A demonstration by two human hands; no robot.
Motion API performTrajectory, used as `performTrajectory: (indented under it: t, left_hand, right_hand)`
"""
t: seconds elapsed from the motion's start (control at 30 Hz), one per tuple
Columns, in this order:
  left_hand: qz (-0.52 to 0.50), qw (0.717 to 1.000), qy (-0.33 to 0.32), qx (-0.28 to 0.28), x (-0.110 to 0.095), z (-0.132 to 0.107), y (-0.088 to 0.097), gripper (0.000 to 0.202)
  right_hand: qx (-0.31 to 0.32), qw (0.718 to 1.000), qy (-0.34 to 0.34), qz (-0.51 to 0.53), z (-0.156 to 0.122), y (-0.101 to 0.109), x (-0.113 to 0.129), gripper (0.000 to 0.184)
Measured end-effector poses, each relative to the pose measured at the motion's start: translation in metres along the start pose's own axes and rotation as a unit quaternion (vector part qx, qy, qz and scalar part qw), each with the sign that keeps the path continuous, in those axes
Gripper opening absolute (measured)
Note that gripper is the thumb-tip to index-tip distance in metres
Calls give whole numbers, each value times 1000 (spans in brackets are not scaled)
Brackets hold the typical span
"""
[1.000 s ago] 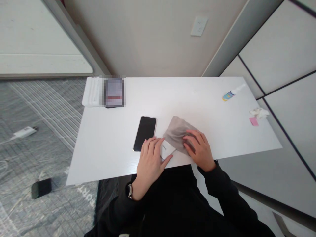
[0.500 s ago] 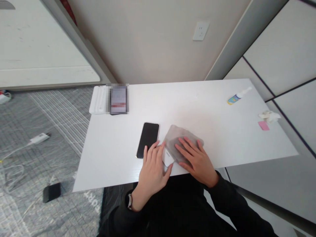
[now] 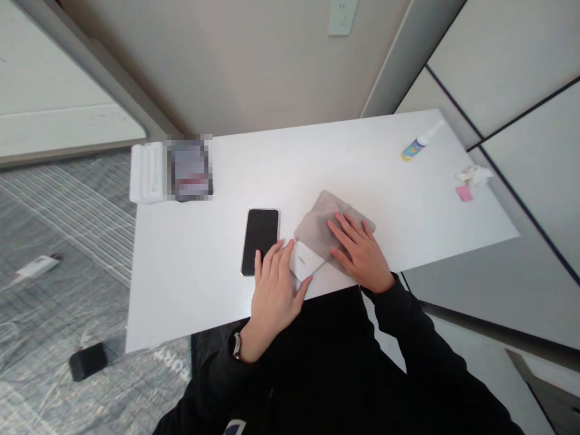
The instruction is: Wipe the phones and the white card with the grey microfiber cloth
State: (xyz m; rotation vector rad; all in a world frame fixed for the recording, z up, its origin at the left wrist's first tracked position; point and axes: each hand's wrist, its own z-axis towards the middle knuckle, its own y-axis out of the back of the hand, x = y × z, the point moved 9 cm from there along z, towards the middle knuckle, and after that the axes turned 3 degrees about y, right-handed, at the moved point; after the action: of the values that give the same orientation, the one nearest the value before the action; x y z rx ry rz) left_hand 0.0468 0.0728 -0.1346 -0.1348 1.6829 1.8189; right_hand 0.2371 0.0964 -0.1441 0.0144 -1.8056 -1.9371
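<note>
A white phone-like slab [image 3: 306, 260] lies back-up near the front edge of the white table [image 3: 190, 266], partly under a grey cloth [image 3: 317, 223]. My right hand [image 3: 357, 251] lies flat on the cloth with its fingers stretched out. My left hand [image 3: 274, 290] grips the slab's near end, fingers and thumb on either side. A black phone [image 3: 260, 240] lies face up just left of my left fingers.
At the table's far left sit a white tray [image 3: 145, 171] and a blurred dark item [image 3: 189, 168]. A small spray bottle [image 3: 417, 144], a crumpled tissue [image 3: 473, 174] and a pink note [image 3: 464, 192] lie at the far right. A black object [image 3: 87, 360] rests on the floor.
My right hand has gone from bent fingers on the cloth to flat, and has slid across it. The view has shifted; the left hand keeps its hold.
</note>
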Motion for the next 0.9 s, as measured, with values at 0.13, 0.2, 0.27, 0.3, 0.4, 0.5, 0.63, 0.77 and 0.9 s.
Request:
performTrajectory:
  t: [0.13,0.2,0.27,0.3,0.4,0.5,0.63,0.77,0.9]
  left_hand:
    - [-11,1000,-1,-13,1,0,1,81]
    - [-11,1000,-1,-16,1,-1,2,83]
    - [-8,1000,2,-18,1,-1,3,81]
    - [-5,1000,4,-18,0,-1,3,80]
    - [1,1000,9,-13,0,-1,3,77]
    - [2,1000,18,-7,0,-1,3,78]
    - [0,1000,30,-1,1,0,2,80]
    - [-1,999,40,-3,3,-1,2,86]
    - [-1,999,43,-4,4,-2,1,93]
  right_hand:
    - [-7,1000,13,-14,-1,0,1,60]
    - [-13,999,23,-18,-1,0,2,62]
    - [-19,999,32,-20,-2,0,3,63]
    - [-22,999,36,-19,-2,0,3,64]
    - [-26,999,43,-15,-2,0,2,66]
    - [-21,999,45,-9,-3,-1,2,66]
    - [-17,999,50,-10,-4,-2,10,70]
    - [24,991,135,-1,-11,-9,42,75]
    - [71,970,233,15,-16,-13,61,74]
